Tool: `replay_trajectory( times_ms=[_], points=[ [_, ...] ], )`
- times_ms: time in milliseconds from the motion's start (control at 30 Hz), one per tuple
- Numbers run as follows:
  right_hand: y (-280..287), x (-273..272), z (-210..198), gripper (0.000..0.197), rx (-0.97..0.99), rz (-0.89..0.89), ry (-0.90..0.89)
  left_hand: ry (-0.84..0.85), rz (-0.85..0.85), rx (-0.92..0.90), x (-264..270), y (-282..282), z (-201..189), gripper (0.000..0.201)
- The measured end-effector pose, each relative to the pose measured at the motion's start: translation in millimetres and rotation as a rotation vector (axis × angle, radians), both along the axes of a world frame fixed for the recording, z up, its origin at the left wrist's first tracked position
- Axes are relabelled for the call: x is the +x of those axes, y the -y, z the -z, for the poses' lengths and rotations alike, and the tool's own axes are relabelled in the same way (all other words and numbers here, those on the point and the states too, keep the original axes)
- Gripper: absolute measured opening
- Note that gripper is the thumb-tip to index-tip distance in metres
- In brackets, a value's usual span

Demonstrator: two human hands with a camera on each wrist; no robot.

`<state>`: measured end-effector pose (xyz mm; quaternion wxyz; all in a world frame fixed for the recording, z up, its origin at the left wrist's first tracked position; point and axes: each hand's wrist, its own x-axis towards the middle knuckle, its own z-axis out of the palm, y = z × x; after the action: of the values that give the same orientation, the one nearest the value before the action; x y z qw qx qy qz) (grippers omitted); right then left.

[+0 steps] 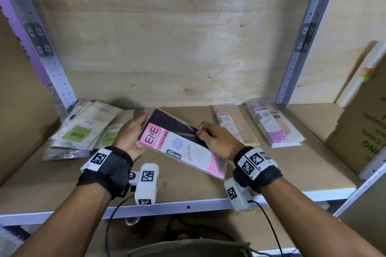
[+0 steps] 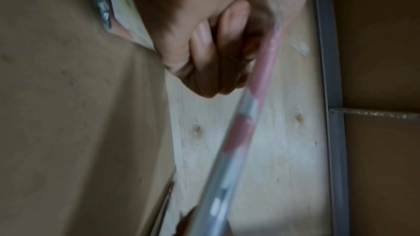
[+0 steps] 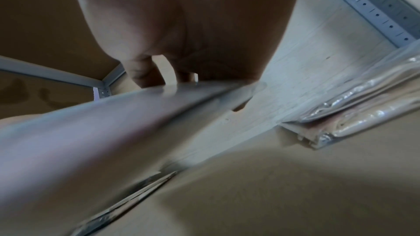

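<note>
A flat pink stocking packet (image 1: pixel 177 144) with a dark stocking at its far end hangs tilted above the shelf board (image 1: pixel 271 175), held by both hands. My left hand (image 1: pixel 133 133) grips its left edge, fingers curled round it; the left wrist view shows the packet (image 2: pixel 245 114) edge-on beside those fingers (image 2: pixel 213 46). My right hand (image 1: pixel 211 137) pinches the packet's right edge at the dark part. Seen from the right wrist, the packet (image 3: pixel 95 125) is a blurred band under the fingers (image 3: pixel 143 74).
A loose pile of green-labelled packets (image 1: pixel 81 129) lies at the shelf's left. Two pink packet stacks (image 1: pixel 229 125) (image 1: pixel 273 125) lie at the right back. A cardboard box (image 1: pixel 363 131) stands far right. Metal uprights (image 1: pixel 296 52) frame the plywood back.
</note>
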<state>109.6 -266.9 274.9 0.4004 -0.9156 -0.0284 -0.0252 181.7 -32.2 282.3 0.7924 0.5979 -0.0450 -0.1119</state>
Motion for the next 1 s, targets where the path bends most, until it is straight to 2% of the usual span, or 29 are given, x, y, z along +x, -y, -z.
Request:
replay_trajectory(
  times_ms=[100, 200, 267, 333, 433, 533, 667, 733, 867, 933, 1000],
  points=[
    [3, 1, 3, 0.020, 0.003, 0.009, -0.010, 0.008, 0.051, 0.030, 2, 0, 3, 0.033],
    [9, 1, 4, 0.019, -0.002, 0.019, -0.022, 0.090, -0.013, 0.335, 7, -2, 8, 0.047],
    [13, 0, 4, 0.018, -0.012, 0.018, -0.037, 0.161, -0.043, 0.482, 10, -6, 10, 0.049],
    [14, 0, 5, 0.017, -0.025, 0.023, -0.044, 0.216, -0.067, 0.531, 11, -9, 11, 0.043],
    [13, 0, 6, 0.017, -0.032, 0.025, -0.046, 0.249, -0.116, 0.605, 11, -10, 12, 0.048],
    [10, 0, 6, 0.018, -0.019, 0.022, -0.047, 0.176, -0.058, 0.472, 7, -6, 13, 0.056],
    [9, 1, 6, 0.020, 0.005, 0.018, -0.068, 0.019, 0.016, 0.163, 0, 0, 10, 0.038],
    [8, 2, 6, 0.020, 0.028, 0.021, -0.083, -0.011, 0.033, 0.102, -2, 1, 9, 0.036],
    [10, 3, 6, 0.021, 0.110, 0.027, -0.107, -0.023, -0.015, 0.111, 3, -1, 8, 0.057],
    [12, 5, 7, 0.021, 0.153, 0.041, -0.112, -0.080, -0.043, -0.015, 8, -6, 9, 0.077],
    [14, 5, 7, 0.021, 0.215, 0.071, -0.114, -0.126, -0.046, -0.151, 13, -10, 9, 0.083]
  ],
)
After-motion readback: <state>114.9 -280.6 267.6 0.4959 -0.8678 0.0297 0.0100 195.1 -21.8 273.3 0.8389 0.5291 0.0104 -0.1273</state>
